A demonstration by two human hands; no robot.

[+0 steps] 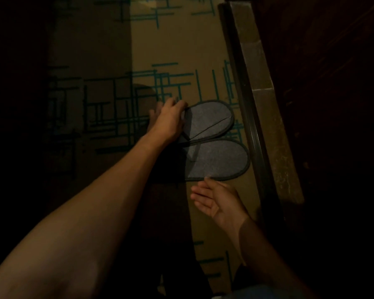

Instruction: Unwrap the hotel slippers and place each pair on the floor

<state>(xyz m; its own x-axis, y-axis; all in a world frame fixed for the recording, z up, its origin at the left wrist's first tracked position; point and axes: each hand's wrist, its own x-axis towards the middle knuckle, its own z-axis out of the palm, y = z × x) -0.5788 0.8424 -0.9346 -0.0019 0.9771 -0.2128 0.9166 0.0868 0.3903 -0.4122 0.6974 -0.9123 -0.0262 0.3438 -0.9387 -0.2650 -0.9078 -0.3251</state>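
Two flat grey fabric slippers with dark trim lie side by side on the tan carpet with teal line pattern (108, 50): the farther slipper (209, 120) touches the nearer slipper (220, 160). The dark metal floor rail (249, 117) runs just right of both.

I am seeing two grey slippers (212, 143) with darker grey edging at the frame's centre. The carpet (181, 50) beneath is showing tan, crossed by teal line patterns. Along the right, a mottled brown ledge (266, 108) is running beside a dark strip (244, 100).
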